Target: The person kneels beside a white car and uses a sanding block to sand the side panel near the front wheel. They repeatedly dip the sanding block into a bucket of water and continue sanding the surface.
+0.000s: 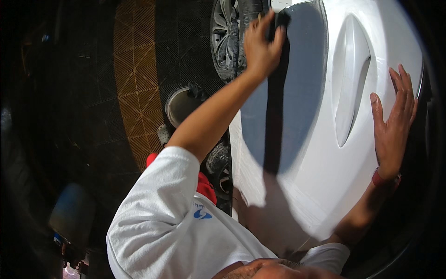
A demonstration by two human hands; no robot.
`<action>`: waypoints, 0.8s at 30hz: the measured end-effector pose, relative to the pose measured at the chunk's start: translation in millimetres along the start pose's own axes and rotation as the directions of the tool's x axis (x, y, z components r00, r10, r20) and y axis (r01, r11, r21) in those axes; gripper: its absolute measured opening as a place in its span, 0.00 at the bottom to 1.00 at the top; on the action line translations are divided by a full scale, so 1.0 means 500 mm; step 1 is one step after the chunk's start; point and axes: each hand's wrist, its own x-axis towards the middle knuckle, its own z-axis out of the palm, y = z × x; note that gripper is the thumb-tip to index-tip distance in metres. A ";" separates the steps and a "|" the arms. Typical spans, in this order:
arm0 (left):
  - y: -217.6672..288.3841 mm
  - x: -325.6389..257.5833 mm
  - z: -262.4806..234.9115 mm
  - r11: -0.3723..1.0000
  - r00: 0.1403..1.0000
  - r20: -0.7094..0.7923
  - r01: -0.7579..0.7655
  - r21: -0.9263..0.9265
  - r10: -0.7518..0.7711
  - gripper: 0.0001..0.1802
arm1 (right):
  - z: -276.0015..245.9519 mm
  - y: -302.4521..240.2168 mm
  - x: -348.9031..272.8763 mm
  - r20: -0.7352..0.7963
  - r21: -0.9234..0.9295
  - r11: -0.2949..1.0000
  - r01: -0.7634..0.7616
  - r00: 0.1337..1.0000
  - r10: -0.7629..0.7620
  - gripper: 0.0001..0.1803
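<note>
The fingers of my left hand (pixel 262 44) are closed round a small black pad or block (pixel 281 19), blurred in part by motion. That hand is at the far end of a blue-grey area (pixel 302 93) on the white car body (pixel 297 195), close to a wheel (pixel 225 39). Whether the black pad touches the panel is hard to see. My right hand (pixel 395 111), with a red band at the wrist, lies with fingers stretched out on the car body, beyond the white door handle (pixel 350 83). It holds nothing.
Black floor tiles (pixel 93 107) with an orange-brown strip (pixel 134 69) run along the left. Beside the car stands a round pale container (pixel 181 107) with a black cloth (pixel 197 90) at its rim. Another tyre (pixel 216 158) shows below my left arm, near something red (pixel 206 188).
</note>
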 end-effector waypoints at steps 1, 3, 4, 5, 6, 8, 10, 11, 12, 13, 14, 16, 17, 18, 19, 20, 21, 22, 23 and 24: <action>-0.009 0.074 -0.010 0.997 0.998 -0.055 0.029 0.073 -0.025 0.29 | 0.031 0.000 0.025 -0.045 0.034 0.999 0.033 0.998 -0.032 0.37; 0.003 0.066 0.003 0.996 0.997 -0.017 0.075 0.044 -0.074 0.28 | 0.002 -0.003 0.007 0.009 0.018 1.000 0.016 1.000 -0.016 0.37; 0.013 0.032 -0.006 0.998 0.998 0.000 0.067 0.017 -0.067 0.28 | -0.002 -0.001 0.003 0.020 0.023 1.000 0.006 1.000 -0.007 0.37; 0.021 -0.003 -0.018 0.999 0.999 0.006 0.054 -0.006 -0.054 0.28 | -0.003 0.000 0.007 0.024 0.027 1.000 -0.001 1.000 0.000 0.37; 0.032 -0.078 -0.033 0.998 0.998 0.044 0.055 -0.016 -0.054 0.29 | -0.006 0.000 0.008 0.036 0.026 1.000 -0.015 0.999 0.014 0.36; 0.037 -0.247 -0.075 0.995 0.988 0.130 0.089 -0.035 -0.084 0.30 | -0.007 -0.004 0.006 0.058 0.021 0.999 -0.030 0.998 0.029 0.36; 0.023 -0.259 -0.074 0.995 0.986 0.153 0.082 -0.059 -0.072 0.30 | -0.012 -0.003 -0.001 0.078 0.009 0.999 -0.045 0.996 0.044 0.36; -0.001 -0.205 -0.052 0.997 0.994 0.106 0.047 -0.059 -0.041 0.30 | -0.008 -0.003 0.000 0.071 0.016 0.999 -0.035 0.997 0.033 0.36; -0.025 -0.149 -0.035 0.998 0.998 0.063 0.017 -0.053 -0.013 0.30 | -0.003 -0.004 0.002 0.062 0.022 1.000 -0.022 0.998 0.021 0.36; -0.044 -0.061 -0.016 0.995 0.997 0.037 0.076 -0.056 -0.074 0.30 | -0.002 -0.004 0.009 0.042 0.033 0.999 -0.001 0.999 0.000 0.36; -0.032 0.017 -0.008 0.989 0.991 0.027 0.135 -0.066 -0.134 0.30 | 0.001 -0.001 0.008 0.025 0.033 0.999 0.009 1.000 -0.010 0.36; 0.066 0.068 -0.037 0.932 0.931 0.140 0.352 -0.091 -0.338 0.30 | 0.005 0.015 -0.001 0.012 0.023 1.000 0.020 1.000 -0.021 0.35; 0.031 0.037 -0.033 0.976 0.974 0.061 0.216 0.025 -0.217 0.30 | 0.008 0.012 0.005 -0.013 0.036 0.999 0.029 1.000 -0.029 0.35; 0.003 -0.048 -0.035 0.966 0.965 0.047 0.259 -0.015 -0.258 0.30 | 0.012 0.007 0.006 -0.029 0.060 0.997 0.042 0.999 -0.040 0.34; -0.019 -0.146 -0.042 0.953 0.955 0.041 0.296 -0.065 -0.293 0.31 | 0.010 -0.004 0.014 -0.047 0.087 0.995 0.037 0.998 -0.033 0.34; -0.012 -0.247 -0.068 0.914 0.908 0.136 0.404 -0.036 -0.396 0.33 | 0.009 -0.006 0.012 -0.045 0.092 0.996 0.021 0.999 -0.017 0.34; -0.030 -0.358 -0.083 0.892 0.882 0.140 0.453 0.009 -0.449 0.33 | 0.002 -0.010 0.017 -0.050 0.097 0.995 0.013 0.999 -0.008 0.34; -0.028 -0.437 -0.095 0.821 0.810 0.136 0.569 0.048 -0.570 0.33 | 0.000 -0.012 0.018 -0.040 0.087 0.996 0.008 0.999 -0.004 0.34; -0.014 -0.450 -0.101 0.710 0.703 0.133 0.704 0.010 -0.699 0.32 | -0.002 -0.014 0.017 -0.030 0.081 0.997 0.007 1.000 -0.005 0.34; -0.017 -0.446 -0.095 0.752 0.747 0.129 0.659 -0.016 -0.652 0.32 | -0.004 -0.014 0.015 -0.021 0.075 0.997 0.008 1.000 -0.006 0.33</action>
